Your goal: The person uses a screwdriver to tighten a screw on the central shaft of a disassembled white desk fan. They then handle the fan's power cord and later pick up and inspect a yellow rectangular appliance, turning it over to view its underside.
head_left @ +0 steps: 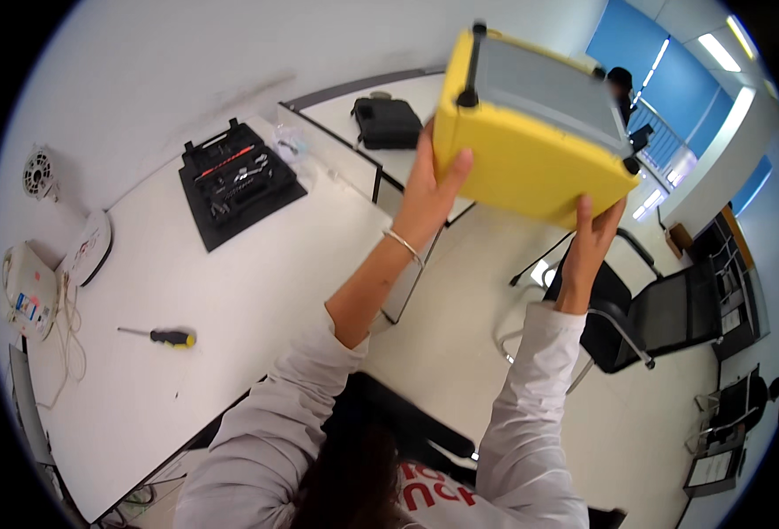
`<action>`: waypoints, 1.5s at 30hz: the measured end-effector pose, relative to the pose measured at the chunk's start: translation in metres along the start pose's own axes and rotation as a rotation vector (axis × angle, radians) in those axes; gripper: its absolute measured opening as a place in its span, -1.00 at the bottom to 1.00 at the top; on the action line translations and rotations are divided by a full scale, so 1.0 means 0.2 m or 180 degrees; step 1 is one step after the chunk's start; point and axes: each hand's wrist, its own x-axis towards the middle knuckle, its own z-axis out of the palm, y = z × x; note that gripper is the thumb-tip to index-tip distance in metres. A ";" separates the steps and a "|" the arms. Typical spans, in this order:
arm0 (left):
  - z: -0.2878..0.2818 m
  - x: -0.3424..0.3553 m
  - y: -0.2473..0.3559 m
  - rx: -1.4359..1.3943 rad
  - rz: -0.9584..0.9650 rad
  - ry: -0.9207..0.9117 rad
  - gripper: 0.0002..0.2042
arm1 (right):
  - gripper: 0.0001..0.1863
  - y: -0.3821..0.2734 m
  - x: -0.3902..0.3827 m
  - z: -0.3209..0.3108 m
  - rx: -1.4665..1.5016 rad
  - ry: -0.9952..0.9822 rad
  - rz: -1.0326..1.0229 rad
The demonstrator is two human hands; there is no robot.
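Note:
Raised in front of me is a yellow box-shaped object (531, 159) with a grey panel on one face and black knobs like feet at its corners. My left hand (428, 189) grips its left end, thumb laid along the yellow side. At the lower right corner my right hand (594, 240) holds it too, fingers partly hidden behind it. The object is tilted and held up off the table. On the white table (257, 326) to my left lies a screwdriver (173, 338) with a yellow and black handle.
An opened black tool case (235, 181) lies farther back, near a small fan (40, 172), a white cap (89, 251) and a white corded device (29, 291). A closed black case (387, 122) rests on another table. Office chairs (663, 313) stand at right; a person (620, 84) is beyond.

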 end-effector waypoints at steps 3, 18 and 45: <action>-0.02 -0.11 0.35 0.0196 0.0396 0.0180 -0.42 | -0.33 -0.28 -0.03 0.07 0.0254 0.0103 -0.0242; -0.56 -1.40 0.90 0.5038 0.0866 0.1135 -0.82 | -0.30 -0.56 -0.88 0.56 0.1425 -0.0791 -0.0220; -0.65 -1.88 1.64 0.3966 0.0499 0.4298 -0.21 | 0.20 -1.28 -1.26 1.21 0.3378 -0.2686 0.0022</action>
